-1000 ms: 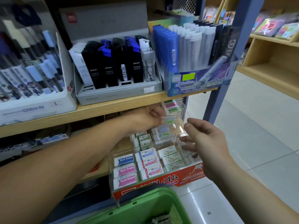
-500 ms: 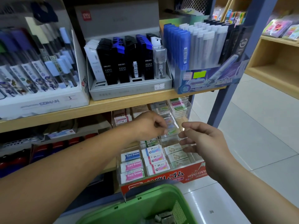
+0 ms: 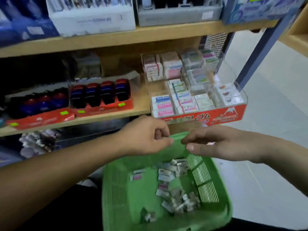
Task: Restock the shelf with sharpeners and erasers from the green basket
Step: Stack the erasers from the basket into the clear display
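Green plastic basket (image 3: 120, 180) sits nearest, low and centre, with small wrapped erasers (image 3: 166, 174) scattered over its floor and a heap of little metal sharpeners (image 3: 181, 200) toward its near right. Both should be light and rigid (the paper sleeves probably slick), so a fingertip pinch across one piece's short sides ought to do; the heaped sharpeners may come up in clumps. The left hand (image 3: 146, 135) hovers over the far rim, its grip curled closed with nothing visible in it. The right hand (image 3: 221, 144), just beside it, has its grip loosely spread and looks empty. Half a second ago both hands were up at the clear eraser display (image 3: 200, 97) on the shelf (image 3: 108, 114); now they are down at the basket, and the view has tilted downward.
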The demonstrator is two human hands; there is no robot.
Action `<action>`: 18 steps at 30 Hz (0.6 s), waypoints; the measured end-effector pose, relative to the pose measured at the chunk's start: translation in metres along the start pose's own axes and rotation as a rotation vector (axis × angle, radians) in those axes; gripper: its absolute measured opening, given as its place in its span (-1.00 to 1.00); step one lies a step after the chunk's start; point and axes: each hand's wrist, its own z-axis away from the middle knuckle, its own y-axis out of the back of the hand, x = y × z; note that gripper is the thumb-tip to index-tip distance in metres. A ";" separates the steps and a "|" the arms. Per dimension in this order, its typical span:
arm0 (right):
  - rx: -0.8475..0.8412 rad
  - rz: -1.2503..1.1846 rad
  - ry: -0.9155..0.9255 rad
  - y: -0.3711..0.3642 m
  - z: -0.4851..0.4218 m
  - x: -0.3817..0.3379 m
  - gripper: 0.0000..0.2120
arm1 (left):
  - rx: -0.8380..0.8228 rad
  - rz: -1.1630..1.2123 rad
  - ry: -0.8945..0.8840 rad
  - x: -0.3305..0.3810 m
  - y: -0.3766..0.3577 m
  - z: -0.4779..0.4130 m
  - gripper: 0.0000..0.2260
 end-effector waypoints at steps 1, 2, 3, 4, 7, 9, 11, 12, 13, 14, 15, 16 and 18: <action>-0.036 0.062 -0.030 -0.015 -0.003 0.005 -0.54 | -0.093 -0.037 0.041 -0.009 -0.014 0.005 -0.80; -0.068 0.112 -0.061 -0.031 -0.007 0.013 -0.49 | -0.180 -0.056 0.079 -0.019 -0.032 0.009 -0.79; -0.101 0.169 -0.097 -0.047 -0.013 0.024 -0.41 | -0.257 -0.057 0.122 -0.031 -0.053 0.013 -0.77; -0.152 0.235 -0.140 -0.064 -0.020 0.036 -0.31 | -0.326 -0.042 0.180 -0.042 -0.075 0.017 -0.77; -0.332 0.402 -0.303 -0.108 -0.040 0.076 -0.03 | -0.449 0.054 0.372 -0.073 -0.141 0.034 -0.77; -0.361 0.442 -0.392 -0.126 -0.055 0.101 -0.05 | -0.497 0.148 0.450 -0.087 -0.176 0.046 -0.75; -0.337 0.473 -0.466 -0.143 -0.070 0.118 -0.07 | -0.515 0.238 0.563 -0.098 -0.202 0.059 -0.73; -0.313 0.480 -0.502 -0.152 -0.076 0.124 -0.06 | -0.494 0.260 0.614 -0.106 -0.215 0.064 -0.71; -0.283 0.465 -0.533 -0.164 -0.083 0.133 -0.05 | -0.473 0.270 0.660 -0.112 -0.225 0.067 -0.68; -0.262 0.434 -0.549 -0.176 -0.089 0.139 -0.03 | -0.469 0.285 0.699 -0.117 -0.233 0.069 -0.66; -0.251 0.393 -0.545 -0.186 -0.096 0.146 0.01 | -0.479 0.302 0.733 -0.121 -0.240 0.072 -0.64; -0.254 0.361 -0.545 -0.197 -0.103 0.154 0.05 | -0.495 0.298 0.748 -0.126 -0.246 0.075 -0.58; -0.305 0.372 -0.551 -0.207 -0.115 0.161 0.04 | -0.540 0.251 0.714 -0.132 -0.251 0.080 -0.44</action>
